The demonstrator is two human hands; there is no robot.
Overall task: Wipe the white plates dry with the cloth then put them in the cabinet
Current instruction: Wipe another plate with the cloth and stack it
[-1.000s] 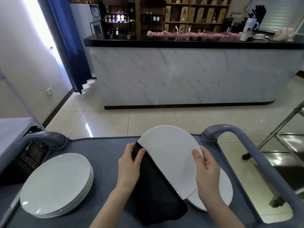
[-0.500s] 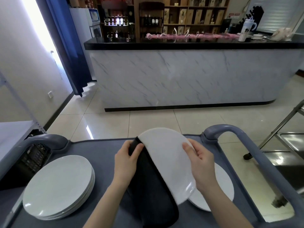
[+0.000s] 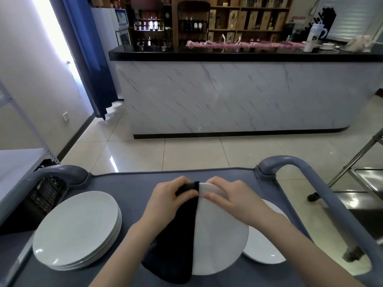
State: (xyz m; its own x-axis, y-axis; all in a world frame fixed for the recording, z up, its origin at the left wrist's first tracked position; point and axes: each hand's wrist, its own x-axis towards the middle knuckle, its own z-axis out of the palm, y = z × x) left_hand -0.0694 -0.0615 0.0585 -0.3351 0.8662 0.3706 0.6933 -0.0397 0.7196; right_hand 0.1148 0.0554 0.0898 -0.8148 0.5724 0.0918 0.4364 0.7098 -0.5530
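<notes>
**A:** What is this room like?

**B:** It has shiny floor tiles and a long white bar (image 3: 228,96) at the back. Up close is a grey cart (image 3: 132,183).

**A:** Where is the plate?

**B:** The person holds one white plate (image 3: 219,241) tipped up over the cart, between both arms. A black cloth (image 3: 178,245) covers its left half.

**A:** What are the hands doing?

**B:** The left hand (image 3: 167,200) has its fingers curled tight on the cloth at the plate's top edge. The right hand (image 3: 230,200) grips that top edge just beside it, with its fingers bent over the rim.

**A:** Are there more plates?

**B:** Yes. A stack of plates (image 3: 76,228) sits on the left of the cart. Another plate (image 3: 263,245) lies flat on the right, partly under the held one.

**A:** Will the plate be hard to hold?

**B:** It looks hard, smooth and a bit heavy. If it is wet it may slip, and it would likely break if dropped. The rim is the best place to hold it. The cloth is soft and floppy, so it can be bunched up anywhere.

**A:** Is the job nearly done?

**B:** Likely not. No cabinet shows here.
</notes>
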